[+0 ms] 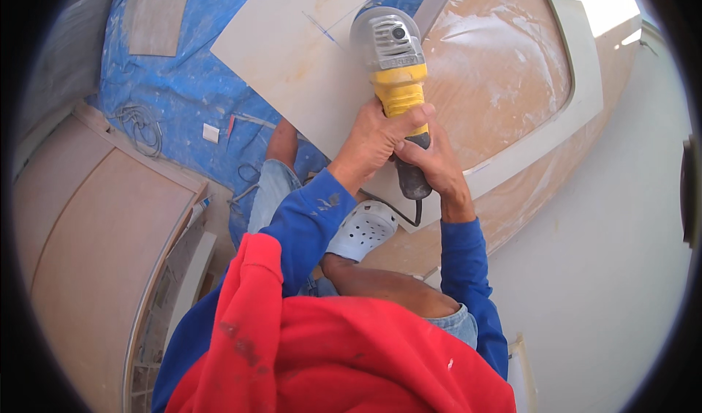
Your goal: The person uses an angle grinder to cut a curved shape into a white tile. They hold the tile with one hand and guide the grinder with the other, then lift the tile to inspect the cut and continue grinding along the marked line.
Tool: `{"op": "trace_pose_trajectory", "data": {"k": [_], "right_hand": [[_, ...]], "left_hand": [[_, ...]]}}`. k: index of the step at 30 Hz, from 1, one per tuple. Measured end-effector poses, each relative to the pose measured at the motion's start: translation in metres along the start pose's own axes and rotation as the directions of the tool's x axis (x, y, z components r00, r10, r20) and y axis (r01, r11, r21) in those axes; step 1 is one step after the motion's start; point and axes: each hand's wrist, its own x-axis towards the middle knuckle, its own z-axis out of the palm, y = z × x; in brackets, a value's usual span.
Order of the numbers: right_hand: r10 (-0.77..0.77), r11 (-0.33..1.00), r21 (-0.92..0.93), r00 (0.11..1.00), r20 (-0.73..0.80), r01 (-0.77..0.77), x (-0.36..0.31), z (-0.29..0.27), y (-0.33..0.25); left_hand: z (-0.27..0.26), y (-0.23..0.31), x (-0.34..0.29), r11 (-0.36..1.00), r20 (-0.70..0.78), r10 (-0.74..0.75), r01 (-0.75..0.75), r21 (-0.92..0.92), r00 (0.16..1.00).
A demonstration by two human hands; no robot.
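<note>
I have both hands closed on the grinder (400,84), which lies over the boards straight ahead of the body, its rounded metal head pointing away and its handle toward me. The left hand (369,141) wraps the yellow barrel from the left; the right hand (441,163) grips around the black rear handle, and the two meet at the thumbs. From my view I can't tell whether the head is touching anything underneath. Left of it I see a white sheet (281,58) with blue lines; to its right, a wood panel (497,76) streaked with white, inside a white frame (587,80). The cord (419,212) drops from the handle end near a white clog (364,231). Farther left, a blue tarp (194,84) carries a board (161,14) and a loose cable (142,129).
</note>
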Motion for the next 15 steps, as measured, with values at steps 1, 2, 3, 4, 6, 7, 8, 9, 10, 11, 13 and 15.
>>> {"op": "trace_pose_trajectory", "data": {"k": [1,2,3,4,6,7,8,9,10,11,13,15], "right_hand": [[-0.027,1.000,-0.010,1.000,-0.007,0.027,0.0051,-0.0005,-0.0006],[-0.027,1.000,-0.012,1.000,-0.005,0.027,0.0053,-0.0006,-0.0008],[-0.028,1.000,-0.013,1.000,-0.002,0.027,0.0062,-0.0011,-0.0016],[-0.029,0.999,-0.014,1.000,0.002,0.029,0.0072,-0.0013,-0.0024],[-0.033,0.999,-0.020,0.999,0.000,0.033,0.0072,-0.0014,-0.0040],[-0.035,0.999,-0.023,0.999,-0.002,0.035,0.0068,-0.0014,-0.0046],[-0.024,1.000,-0.013,1.000,-0.002,0.024,0.0069,-0.0014,-0.0051],[-0.014,1.000,-0.003,1.000,-0.001,0.014,0.0071,-0.0013,-0.0051],[-0.004,1.000,0.006,1.000,-0.001,0.004,0.0073,-0.0013,-0.0049],[-0.008,1.000,0.002,1.000,-0.005,0.008,0.0080,-0.0007,-0.0040],[-0.013,1.000,-0.005,1.000,-0.009,0.013,0.0099,0.0002,-0.0019],[-0.009,1.000,-0.006,1.000,-0.008,0.009,0.0107,0.0002,-0.0001]], "left_hand": [[-0.0016,0.0019,0.0041,1.000,0.007,0.007,-0.008,0.010,1.000],[-0.0022,0.0016,0.0046,1.000,0.019,0.011,-0.011,0.002,1.000],[-0.0028,0.0018,0.0058,1.000,0.030,0.016,-0.016,-0.008,0.999],[-0.0034,0.0016,0.0065,1.000,0.040,0.022,-0.021,-0.016,0.999],[-0.0042,0.0007,0.0078,1.000,0.033,0.020,-0.019,-0.022,0.999],[-0.0044,-0.0001,0.0080,1.000,0.029,0.018,-0.017,-0.025,0.999],[-0.0046,-0.0008,0.0085,0.999,0.025,0.023,-0.022,-0.030,0.999],[-0.0049,-0.0014,0.0089,0.999,0.021,0.028,-0.027,-0.035,0.999],[-0.0052,-0.0019,0.0094,0.999,0.018,0.034,-0.033,-0.039,0.999],[-0.0057,-0.0023,0.0100,0.998,0.025,0.027,-0.026,-0.049,0.999],[-0.0075,-0.0025,0.0111,0.998,0.037,0.016,-0.014,-0.067,0.999],[-0.0089,-0.0030,0.0112,0.998,0.040,0.007,-0.005,-0.065,0.999]]}}
